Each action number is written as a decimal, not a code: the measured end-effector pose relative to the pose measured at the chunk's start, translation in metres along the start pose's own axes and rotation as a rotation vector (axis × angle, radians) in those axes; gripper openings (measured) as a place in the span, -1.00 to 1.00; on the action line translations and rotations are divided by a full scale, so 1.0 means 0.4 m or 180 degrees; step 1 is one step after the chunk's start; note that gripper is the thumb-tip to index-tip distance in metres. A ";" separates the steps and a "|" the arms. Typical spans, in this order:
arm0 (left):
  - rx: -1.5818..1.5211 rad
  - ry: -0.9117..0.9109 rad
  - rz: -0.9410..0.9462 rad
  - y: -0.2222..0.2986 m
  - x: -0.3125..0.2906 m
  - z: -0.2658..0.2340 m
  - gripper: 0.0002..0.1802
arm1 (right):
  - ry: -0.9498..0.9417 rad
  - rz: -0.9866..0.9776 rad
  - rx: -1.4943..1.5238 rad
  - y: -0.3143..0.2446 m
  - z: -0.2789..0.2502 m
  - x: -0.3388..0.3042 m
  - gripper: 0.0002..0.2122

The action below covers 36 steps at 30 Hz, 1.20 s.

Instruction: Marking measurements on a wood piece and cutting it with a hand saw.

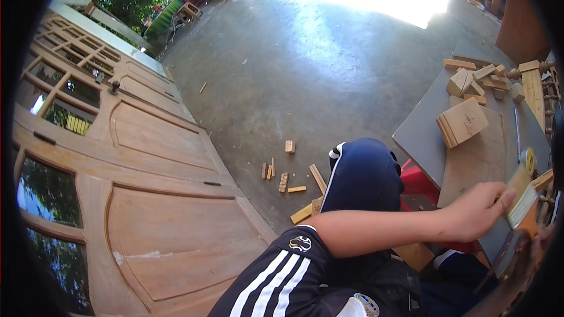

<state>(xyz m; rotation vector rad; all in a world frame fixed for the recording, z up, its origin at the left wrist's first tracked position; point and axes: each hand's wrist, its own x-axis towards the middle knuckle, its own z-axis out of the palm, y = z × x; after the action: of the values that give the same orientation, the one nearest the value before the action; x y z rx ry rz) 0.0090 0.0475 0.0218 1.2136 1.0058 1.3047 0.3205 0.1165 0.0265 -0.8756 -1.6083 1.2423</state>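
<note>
My left hand (479, 210) is closed, thumb and fingers pinching a light wooden piece (519, 183) over the right side of the grey table. At the right rim of the view, my right hand (537, 248) is partly in shadow and cut off. Its fingers wrap the orange handle of what looks like a flat paintbrush (530, 217). Pale bristles lie against or close beside the wooden piece; contact cannot be made out. A roll of tape (529, 160) stands just beyond my hands. Farther back, a thick square wooden block (464, 122) rests on a flat wooden board (479, 167).
Several wood offcuts (479, 79) are heaped at the far end of the grey table (424, 118). Something red (418, 181) shows beneath it. Several small blocks (284, 182) lie on the concrete floor (235, 105). Panelled wooden doors (170, 238) line the left.
</note>
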 end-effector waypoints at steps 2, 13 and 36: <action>-0.0701 0.0018 0.0010 -0.014 0.010 0.031 -0.40 | -0.0519 -0.0396 -0.0451 -0.033 0.016 0.007 -0.82; -0.1655 -0.0995 -0.0624 -0.015 0.018 0.022 -0.39 | -0.0881 -0.0725 -0.1122 -0.132 0.045 0.085 -0.86; 0.0608 -0.0250 -0.0388 0.085 0.054 -0.009 -0.33 | -0.0036 -0.1923 -0.1817 -0.086 0.077 0.104 -0.91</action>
<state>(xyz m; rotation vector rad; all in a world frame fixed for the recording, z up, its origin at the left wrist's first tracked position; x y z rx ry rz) 0.0017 0.0657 0.0572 1.3152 1.1490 1.0773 0.2769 0.1356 0.0662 -0.6276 -2.0718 0.3690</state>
